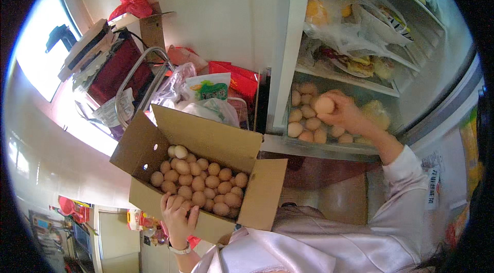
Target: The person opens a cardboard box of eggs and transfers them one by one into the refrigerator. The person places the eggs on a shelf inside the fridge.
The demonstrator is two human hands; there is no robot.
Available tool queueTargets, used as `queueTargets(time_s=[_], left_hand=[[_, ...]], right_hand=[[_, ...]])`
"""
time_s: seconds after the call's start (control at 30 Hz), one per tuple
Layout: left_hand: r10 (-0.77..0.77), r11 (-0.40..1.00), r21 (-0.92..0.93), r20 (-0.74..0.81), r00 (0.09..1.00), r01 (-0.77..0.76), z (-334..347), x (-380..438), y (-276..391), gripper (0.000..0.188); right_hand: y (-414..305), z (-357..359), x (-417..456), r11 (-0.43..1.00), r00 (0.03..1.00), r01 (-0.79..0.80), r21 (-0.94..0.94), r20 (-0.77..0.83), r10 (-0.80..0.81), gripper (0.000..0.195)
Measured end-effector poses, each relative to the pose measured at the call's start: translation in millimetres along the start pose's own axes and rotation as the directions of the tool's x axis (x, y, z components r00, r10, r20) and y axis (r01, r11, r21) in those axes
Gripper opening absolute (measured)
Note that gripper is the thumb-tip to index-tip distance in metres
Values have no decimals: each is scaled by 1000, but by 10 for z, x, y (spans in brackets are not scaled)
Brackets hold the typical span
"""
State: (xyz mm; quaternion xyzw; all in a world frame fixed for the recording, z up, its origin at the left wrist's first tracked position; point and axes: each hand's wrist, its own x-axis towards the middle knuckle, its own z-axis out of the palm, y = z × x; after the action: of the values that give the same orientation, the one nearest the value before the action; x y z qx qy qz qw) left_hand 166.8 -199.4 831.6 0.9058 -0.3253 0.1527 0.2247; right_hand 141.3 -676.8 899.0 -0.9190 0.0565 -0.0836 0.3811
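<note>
An open cardboard box [214, 128] with spread flaps holds a heap of brown eggs [198, 183]. At its near edge, my left hand [179, 213] reaches over the wall, fingers and thumb curled by an egg [186, 206]; whether it grips that egg or only rests there is unclear. In my right hand [343, 111] is a pale brown egg [324, 105], between thumb and fingers. This hand is inside the open refrigerator, above a clear-fronted drawer [332, 148]. Several eggs [308, 111] lie in the drawer's left part, with a yellowish bagged item [376, 114] at the right.
Above the drawer, a refrigerator shelf [347, 77] carries a plate of food [353, 65] and plastic bags [347, 22]. Behind the box are a green-and-white packet [208, 87], red packaging [237, 80] and a bent metal tube frame [129, 80]. The refrigerator door [444, 157] stands open at right.
</note>
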Motion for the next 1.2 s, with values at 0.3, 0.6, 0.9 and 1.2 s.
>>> queueTargets(time_s=[0.3,0.6,0.9,1.2], left_hand=[[18,1000,4,-77,997,-18,-14,-26,-14,18],[14,1000,17,-43,999,-13,-57,-10,-25,18],[22,999,-25,-55,998,-23,-72,-65,-53,21],[26,999,-22,-16,1000,-26,-107,-53,-68,24]], right_hand=[[424,638,340,678,946,325,-659,241,-218,51],[628,679,291,724,929,361,-588,163,-332,59],[550,734,345,739,959,283,-611,206,-196,67],[305,667,485,866,953,80,-494,293,79,79]])
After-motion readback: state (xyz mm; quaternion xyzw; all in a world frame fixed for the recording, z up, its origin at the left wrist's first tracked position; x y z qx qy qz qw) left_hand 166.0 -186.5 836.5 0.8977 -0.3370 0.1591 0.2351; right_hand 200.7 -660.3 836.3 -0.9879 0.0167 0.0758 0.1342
